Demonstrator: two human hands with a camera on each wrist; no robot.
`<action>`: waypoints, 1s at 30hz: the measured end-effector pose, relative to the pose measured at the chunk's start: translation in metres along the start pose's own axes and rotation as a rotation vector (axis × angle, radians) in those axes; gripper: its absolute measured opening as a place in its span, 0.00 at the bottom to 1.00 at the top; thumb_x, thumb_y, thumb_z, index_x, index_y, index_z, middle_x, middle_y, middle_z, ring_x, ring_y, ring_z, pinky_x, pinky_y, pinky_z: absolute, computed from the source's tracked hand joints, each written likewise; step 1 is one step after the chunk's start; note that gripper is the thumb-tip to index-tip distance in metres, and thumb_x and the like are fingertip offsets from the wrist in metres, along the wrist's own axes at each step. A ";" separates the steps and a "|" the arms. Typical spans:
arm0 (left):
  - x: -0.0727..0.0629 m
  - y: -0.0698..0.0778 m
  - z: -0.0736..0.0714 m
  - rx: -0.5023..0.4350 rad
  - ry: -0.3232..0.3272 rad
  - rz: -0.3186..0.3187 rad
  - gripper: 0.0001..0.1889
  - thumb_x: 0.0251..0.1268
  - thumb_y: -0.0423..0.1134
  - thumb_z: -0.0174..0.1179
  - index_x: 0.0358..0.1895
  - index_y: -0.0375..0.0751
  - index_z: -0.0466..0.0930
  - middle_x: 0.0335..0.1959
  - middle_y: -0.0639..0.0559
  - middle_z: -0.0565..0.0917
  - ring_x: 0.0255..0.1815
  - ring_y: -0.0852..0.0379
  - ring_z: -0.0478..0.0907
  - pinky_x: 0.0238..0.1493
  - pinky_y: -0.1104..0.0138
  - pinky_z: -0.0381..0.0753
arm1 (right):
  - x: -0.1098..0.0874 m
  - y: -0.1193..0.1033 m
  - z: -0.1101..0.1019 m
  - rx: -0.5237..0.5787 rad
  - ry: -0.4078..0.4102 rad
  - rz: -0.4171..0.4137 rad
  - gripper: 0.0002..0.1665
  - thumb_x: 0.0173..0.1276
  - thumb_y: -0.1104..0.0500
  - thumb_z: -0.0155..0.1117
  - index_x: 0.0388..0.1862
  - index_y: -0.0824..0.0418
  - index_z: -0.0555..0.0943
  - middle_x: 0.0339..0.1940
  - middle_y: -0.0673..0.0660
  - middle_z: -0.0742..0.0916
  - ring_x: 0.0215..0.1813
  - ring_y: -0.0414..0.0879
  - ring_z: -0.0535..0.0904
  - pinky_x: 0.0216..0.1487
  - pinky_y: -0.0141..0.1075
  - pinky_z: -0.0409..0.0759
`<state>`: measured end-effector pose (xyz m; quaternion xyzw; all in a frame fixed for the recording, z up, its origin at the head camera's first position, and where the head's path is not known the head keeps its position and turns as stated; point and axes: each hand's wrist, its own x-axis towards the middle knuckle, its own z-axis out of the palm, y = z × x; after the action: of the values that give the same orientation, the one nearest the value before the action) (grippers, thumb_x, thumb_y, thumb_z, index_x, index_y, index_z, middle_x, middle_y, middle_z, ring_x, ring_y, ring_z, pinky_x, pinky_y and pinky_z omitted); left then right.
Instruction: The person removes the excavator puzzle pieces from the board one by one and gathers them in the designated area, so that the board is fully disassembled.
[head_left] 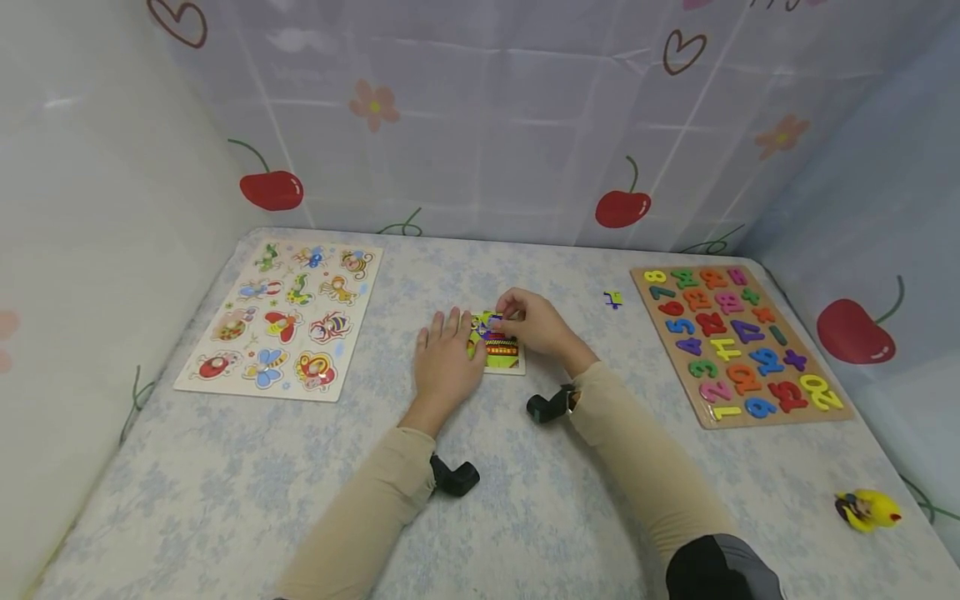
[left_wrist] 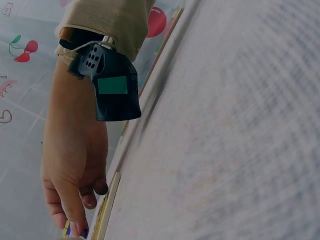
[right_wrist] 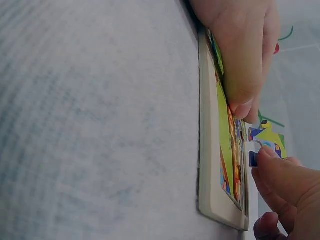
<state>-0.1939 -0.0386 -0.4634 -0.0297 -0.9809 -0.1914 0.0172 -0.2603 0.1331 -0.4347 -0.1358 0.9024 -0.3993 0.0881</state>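
A small wooden jigsaw puzzle (head_left: 503, 364) with a pale frame lies mid-table, its picture yellow-green, red and purple. My left hand (head_left: 448, 362) lies over its left side, fingers extended, and covers part of it. In the right wrist view the thumb of that left hand (right_wrist: 245, 70) rests on the picture. Between thumb and fingers, my right hand (head_left: 538, 323) pinches a yellow and blue puzzle piece (right_wrist: 272, 137) above the board's far part. The left wrist view shows the right hand (left_wrist: 75, 155) from the side, fingertips pointing down by the board's edge.
One loose puzzle piece (head_left: 613, 298) lies to the right of the hands. At left is an insect picture board (head_left: 352, 329); at right, a wooden number board (head_left: 693, 392). A yellow toy duck (head_left: 870, 510) sits near the right edge. A printed curtain (head_left: 480, 150) hangs behind the table.
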 end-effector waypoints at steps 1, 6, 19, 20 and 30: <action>0.000 0.000 0.000 -0.002 0.000 -0.002 0.33 0.76 0.57 0.40 0.79 0.50 0.56 0.81 0.51 0.55 0.83 0.46 0.46 0.81 0.47 0.45 | 0.000 0.001 -0.001 0.024 0.003 0.005 0.12 0.67 0.53 0.69 0.44 0.54 0.77 0.41 0.53 0.84 0.38 0.47 0.75 0.41 0.37 0.73; 0.000 0.000 0.000 -0.013 -0.003 -0.008 0.33 0.76 0.58 0.40 0.79 0.50 0.56 0.81 0.51 0.55 0.83 0.46 0.45 0.81 0.47 0.45 | -0.001 0.008 -0.016 0.090 0.056 0.042 0.13 0.68 0.53 0.69 0.47 0.55 0.77 0.44 0.55 0.85 0.42 0.49 0.74 0.41 0.38 0.72; -0.002 -0.001 0.001 -0.033 -0.008 -0.008 0.33 0.76 0.58 0.40 0.80 0.52 0.53 0.82 0.52 0.53 0.83 0.47 0.43 0.81 0.48 0.42 | -0.005 0.060 -0.085 -0.058 0.149 0.222 0.15 0.72 0.53 0.64 0.52 0.57 0.76 0.49 0.60 0.83 0.49 0.52 0.75 0.46 0.40 0.75; -0.002 0.000 0.001 -0.032 -0.008 -0.009 0.33 0.76 0.58 0.40 0.80 0.52 0.52 0.82 0.52 0.53 0.83 0.47 0.43 0.81 0.48 0.42 | -0.006 0.063 -0.089 -0.067 0.150 0.229 0.15 0.73 0.53 0.63 0.53 0.58 0.76 0.49 0.61 0.83 0.50 0.53 0.76 0.47 0.41 0.75; -0.002 0.000 0.002 -0.034 0.000 -0.013 0.33 0.77 0.58 0.40 0.80 0.52 0.52 0.82 0.52 0.52 0.84 0.47 0.43 0.81 0.48 0.41 | -0.012 0.078 -0.106 -0.137 0.186 0.286 0.16 0.73 0.55 0.62 0.55 0.61 0.76 0.52 0.64 0.82 0.53 0.56 0.75 0.53 0.46 0.75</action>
<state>-0.1916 -0.0381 -0.4653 -0.0234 -0.9777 -0.2082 0.0155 -0.2908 0.2613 -0.4214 0.0256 0.9418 -0.3313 0.0505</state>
